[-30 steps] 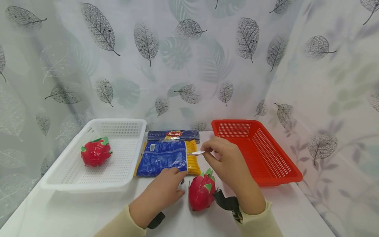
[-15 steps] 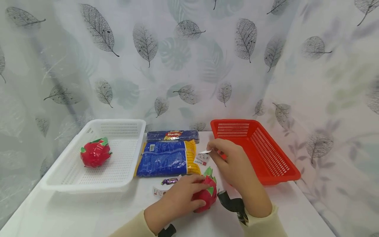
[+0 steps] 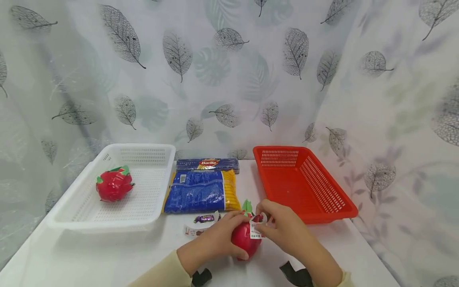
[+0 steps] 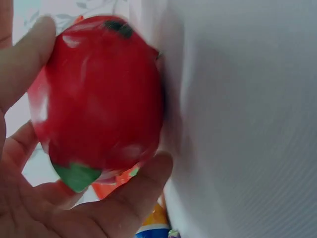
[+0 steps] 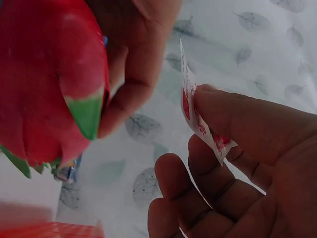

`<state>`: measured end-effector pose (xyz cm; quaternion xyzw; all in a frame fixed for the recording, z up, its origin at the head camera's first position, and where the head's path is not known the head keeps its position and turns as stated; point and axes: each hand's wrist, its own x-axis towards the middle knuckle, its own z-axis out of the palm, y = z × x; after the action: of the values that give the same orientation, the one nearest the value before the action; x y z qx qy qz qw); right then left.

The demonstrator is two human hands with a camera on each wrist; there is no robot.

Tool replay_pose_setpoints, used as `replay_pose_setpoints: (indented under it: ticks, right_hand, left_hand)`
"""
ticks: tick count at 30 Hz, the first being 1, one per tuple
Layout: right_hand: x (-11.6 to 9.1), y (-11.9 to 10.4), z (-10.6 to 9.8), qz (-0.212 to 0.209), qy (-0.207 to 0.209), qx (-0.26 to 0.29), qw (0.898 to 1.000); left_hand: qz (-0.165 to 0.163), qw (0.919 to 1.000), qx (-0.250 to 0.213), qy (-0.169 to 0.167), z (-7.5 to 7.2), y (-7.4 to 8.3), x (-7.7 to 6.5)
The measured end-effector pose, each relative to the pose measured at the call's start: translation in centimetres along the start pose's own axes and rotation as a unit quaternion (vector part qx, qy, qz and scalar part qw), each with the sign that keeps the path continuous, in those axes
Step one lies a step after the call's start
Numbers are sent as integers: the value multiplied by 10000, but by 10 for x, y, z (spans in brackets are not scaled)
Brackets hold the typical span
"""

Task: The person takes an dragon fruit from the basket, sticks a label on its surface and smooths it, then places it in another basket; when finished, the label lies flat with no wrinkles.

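Observation:
My left hand (image 3: 216, 239) grips a red dragon fruit (image 3: 244, 240) with green-tipped scales on the white table; the left wrist view shows its thumb and fingers round the glossy skin. Just right of the fruit, my right hand (image 3: 287, 229) pinches a small white label (image 3: 255, 234) with red print and a fruit picture. A gap separates the label from the dragon fruit (image 5: 49, 84) in the right wrist view. Left of the fruit lie a purple-wrapped candy (image 3: 204, 219) and a white printed paper strip (image 3: 191, 231), partly hidden by my left hand.
A white basket (image 3: 150, 221) on the left holds another dragon fruit (image 3: 114, 185). A red basket (image 3: 287, 177) stands on the right. Between them lie a blue and yellow pasta bag (image 3: 201, 191) and, behind it, a Barilla spaghetti box (image 3: 190, 164). A leaf-patterned curtain (image 3: 229, 79) hangs behind.
My left hand has moved right from the pasta bag's edge and taken hold of the dragon fruit. My right hand has brought the label down and nearer beside the fruit.

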<state>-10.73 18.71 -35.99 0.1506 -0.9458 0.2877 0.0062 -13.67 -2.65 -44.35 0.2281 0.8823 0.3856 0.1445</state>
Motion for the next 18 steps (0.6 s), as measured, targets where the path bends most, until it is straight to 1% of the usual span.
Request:
replay_pose_setpoints:
  ticks: [3,9,13,18]
  right_hand:
    - [-2,1,13,2,-244,25,9997]
    - [-4,3,32,156,-597,-123,9980]
    - [-4,5,41,138,-695,-217,9973]
    - [-4,5,48,-95,-725,-489,9961]
  left_hand:
    - [36,9999,-90,-111,2,-2,0]
    - [411,9989,209,10,3,-7,0]
    - [514,9983,284,55,4,-10,1]
    - [596,9976,346,100,4,-12,1]
